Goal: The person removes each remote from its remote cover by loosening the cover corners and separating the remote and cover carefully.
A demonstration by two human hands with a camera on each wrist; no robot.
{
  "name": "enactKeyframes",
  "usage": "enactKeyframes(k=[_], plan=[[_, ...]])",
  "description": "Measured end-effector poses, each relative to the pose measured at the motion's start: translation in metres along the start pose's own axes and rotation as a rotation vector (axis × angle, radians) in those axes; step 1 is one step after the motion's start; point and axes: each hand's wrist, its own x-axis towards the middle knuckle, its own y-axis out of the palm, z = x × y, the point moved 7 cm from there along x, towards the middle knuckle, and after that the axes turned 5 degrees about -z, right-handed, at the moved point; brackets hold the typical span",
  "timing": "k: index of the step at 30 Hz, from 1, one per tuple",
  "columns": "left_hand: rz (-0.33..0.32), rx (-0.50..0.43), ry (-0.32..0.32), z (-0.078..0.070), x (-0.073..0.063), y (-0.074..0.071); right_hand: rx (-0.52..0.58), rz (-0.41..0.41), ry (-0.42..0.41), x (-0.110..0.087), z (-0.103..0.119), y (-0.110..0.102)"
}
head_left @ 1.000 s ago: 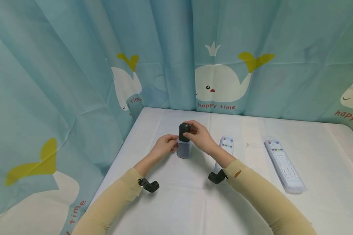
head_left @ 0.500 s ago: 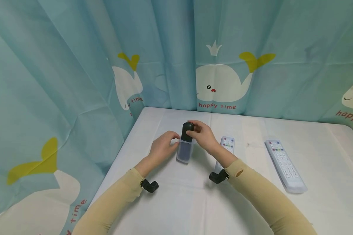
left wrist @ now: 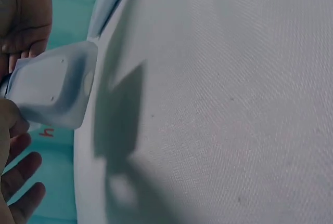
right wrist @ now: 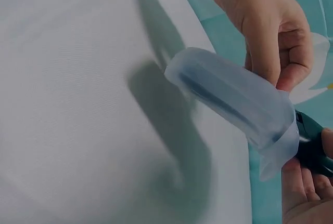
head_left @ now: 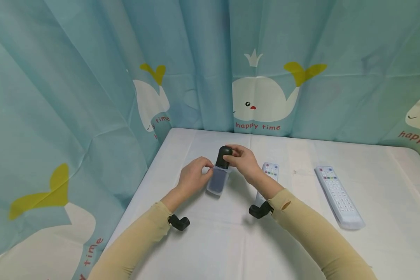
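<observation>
In the head view, a black remote control (head_left: 223, 156) sits partly inside a translucent sleeve-like cover (head_left: 217, 182), tilted above the table. My right hand (head_left: 245, 163) grips the bare black end between thumb and fingers. On the other side, my left hand (head_left: 193, 175) pinches the upper edge of the cover with thumb and forefinger. The left wrist view has the cover (left wrist: 54, 86) off the table surface, its shadow below. From the right wrist, the black end (right wrist: 308, 135) sticks out of the cover's mouth (right wrist: 283, 143), where a flap of cover hangs loose.
Two pale remotes with many buttons lie on the white table (head_left: 210, 241): one (head_left: 339, 198) at the right, another (head_left: 270, 173) partly behind my right forearm. A blue whale-print curtain (head_left: 266, 46) borders the table at the back and left.
The remote and cover have tilted, the black end going right and the covered end coming nearer and to the left. My left hand has turned and now pinches the cover's edge.
</observation>
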Motion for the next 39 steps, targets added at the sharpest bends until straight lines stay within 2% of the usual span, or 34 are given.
enactKeyframes(k=[9,14,19,22,25,29,34,39], plan=[[0.064,0.016,0.039,-0.002,-0.003,0.002,0.033,-0.035,0.035,0.003,0.0,-0.007],[0.083,0.046,0.021,0.001,-0.006,0.005,0.034,-0.033,0.072,0.004,-0.006,-0.006],[0.057,0.05,0.031,0.001,-0.008,0.004,0.031,-0.037,0.102,0.004,-0.012,-0.006],[0.011,0.047,0.098,-0.004,-0.007,0.001,0.03,-0.045,0.102,0.003,-0.014,-0.007],[-0.02,0.056,0.218,-0.015,-0.005,0.0,0.039,-0.045,0.098,0.002,-0.014,-0.007],[-0.017,0.094,0.373,-0.031,-0.005,0.004,0.047,-0.041,0.098,0.002,-0.015,-0.006],[-0.021,0.143,0.456,-0.042,-0.005,0.007,0.046,-0.04,0.104,0.001,-0.016,-0.004],[-0.065,0.159,0.545,-0.051,-0.004,0.006,0.035,-0.04,0.114,0.0,-0.017,-0.004]])
